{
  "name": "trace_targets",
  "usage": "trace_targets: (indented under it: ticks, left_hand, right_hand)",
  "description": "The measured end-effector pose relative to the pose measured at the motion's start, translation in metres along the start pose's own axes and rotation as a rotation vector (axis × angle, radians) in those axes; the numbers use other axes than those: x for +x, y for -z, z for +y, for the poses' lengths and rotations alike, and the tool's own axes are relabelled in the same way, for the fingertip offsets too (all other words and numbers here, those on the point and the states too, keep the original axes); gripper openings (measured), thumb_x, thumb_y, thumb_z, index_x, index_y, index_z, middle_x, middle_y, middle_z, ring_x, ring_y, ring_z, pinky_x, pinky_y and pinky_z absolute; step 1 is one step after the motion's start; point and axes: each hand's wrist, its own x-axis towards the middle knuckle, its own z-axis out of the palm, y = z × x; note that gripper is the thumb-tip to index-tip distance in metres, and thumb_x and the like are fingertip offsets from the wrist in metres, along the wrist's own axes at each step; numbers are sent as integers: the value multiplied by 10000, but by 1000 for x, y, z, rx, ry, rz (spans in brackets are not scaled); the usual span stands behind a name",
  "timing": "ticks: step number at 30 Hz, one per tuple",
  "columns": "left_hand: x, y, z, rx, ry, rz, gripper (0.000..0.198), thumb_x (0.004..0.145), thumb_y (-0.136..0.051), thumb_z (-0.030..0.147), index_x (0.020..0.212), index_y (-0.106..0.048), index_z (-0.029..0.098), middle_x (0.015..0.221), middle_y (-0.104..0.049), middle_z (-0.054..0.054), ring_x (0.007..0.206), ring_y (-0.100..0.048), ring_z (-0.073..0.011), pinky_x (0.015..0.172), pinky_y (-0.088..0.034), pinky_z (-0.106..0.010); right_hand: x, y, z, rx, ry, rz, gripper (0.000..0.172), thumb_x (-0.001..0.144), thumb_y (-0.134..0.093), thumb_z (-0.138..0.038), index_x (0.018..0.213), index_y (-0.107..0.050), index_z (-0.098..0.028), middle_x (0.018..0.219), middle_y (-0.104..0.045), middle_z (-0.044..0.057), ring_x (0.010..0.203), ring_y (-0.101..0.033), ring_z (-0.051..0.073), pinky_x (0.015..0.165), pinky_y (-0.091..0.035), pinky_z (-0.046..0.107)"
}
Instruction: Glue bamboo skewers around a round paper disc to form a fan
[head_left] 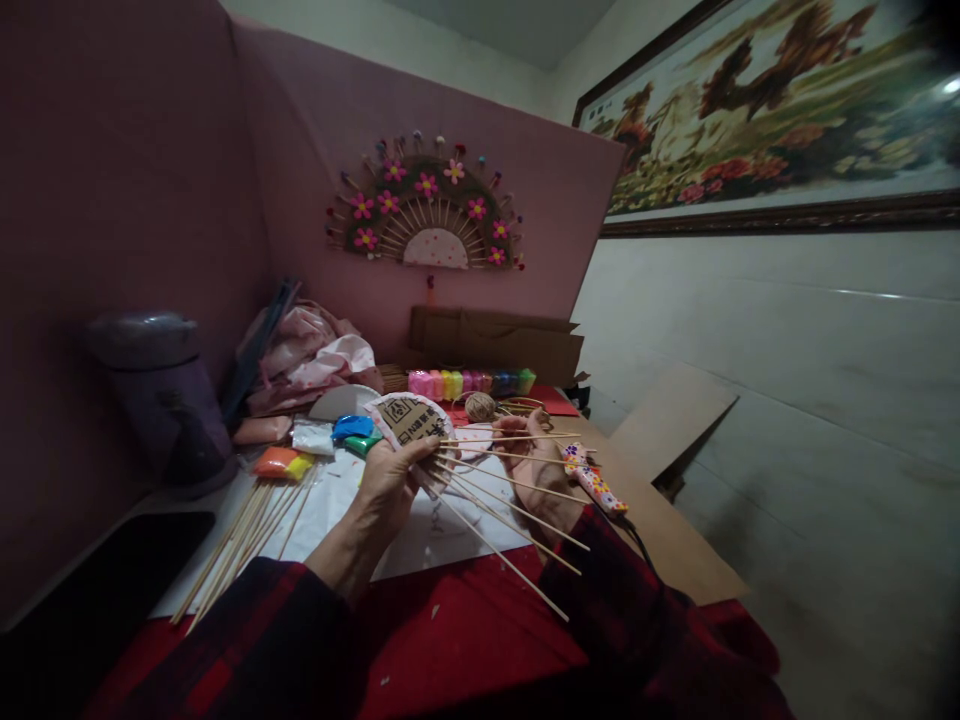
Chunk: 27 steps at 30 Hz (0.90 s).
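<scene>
My left hand grips a half-round cardboard piece between thumb and fingers. Printed characters show on its brown face, and pink-dotted white cloth wraps its rim. Thin bamboo sticks fan out from it toward the right. Palm turned up, my right hand is behind these sticks, its fingers curled round the upper ones near their middle. The sticks partly cover that palm. Just right of it lies a glue gun in flower-patterned wrap, with a dark cord.
Loose bamboo sticks and clay packets lie on white paper at left. Behind are a twine ball, a colourful clay row and crumpled pink cloth. A purple container stands left; a flowered fan hangs behind.
</scene>
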Motion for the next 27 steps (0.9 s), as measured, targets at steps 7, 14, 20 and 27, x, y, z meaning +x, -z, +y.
trace_targets:
  ticks: [7, 14, 20, 27]
  left_hand:
    - [3, 3, -4, 25, 28, 9, 277, 572, -658, -12, 822, -609, 97, 647, -679, -61, 526, -646, -186, 498, -549, -283]
    - [4, 4, -3, 61, 59, 16, 295, 555, -637, -30, 825, -625, 89, 621, -668, -61, 502, -632, -182, 488, -543, -278]
    - [8, 7, -4, 101, 65, -4, 329, 552, -628, -26, 860, -620, 88, 617, -668, -61, 477, -620, -185, 458, -544, -297]
    - [4, 5, 0, 147, 124, -52, 302, 548, -618, -20, 834, -613, 73, 618, -676, -79, 498, -632, -196, 471, -550, -300]
  right_hand:
    - [-4, -4, -3, 52, -21, -39, 236, 802, -621, -388, 710, -638, -172, 717, -677, 29, 611, -599, 106, 579, -485, 202]
    - [-1, 0, 1, -66, -8, -197, 260, 768, -672, -405, 728, -689, -149, 707, -681, 45, 603, -606, 107, 560, -485, 199]
    - [1, -2, -5, -173, 111, -263, 317, 752, -676, -461, 724, -701, -146, 670, -687, 50, 569, -625, 118, 515, -495, 204]
    - [-3, -3, -13, -249, 74, -341, 357, 740, -684, -491, 717, -711, -135, 630, -692, 57, 549, -630, 119, 525, -509, 205]
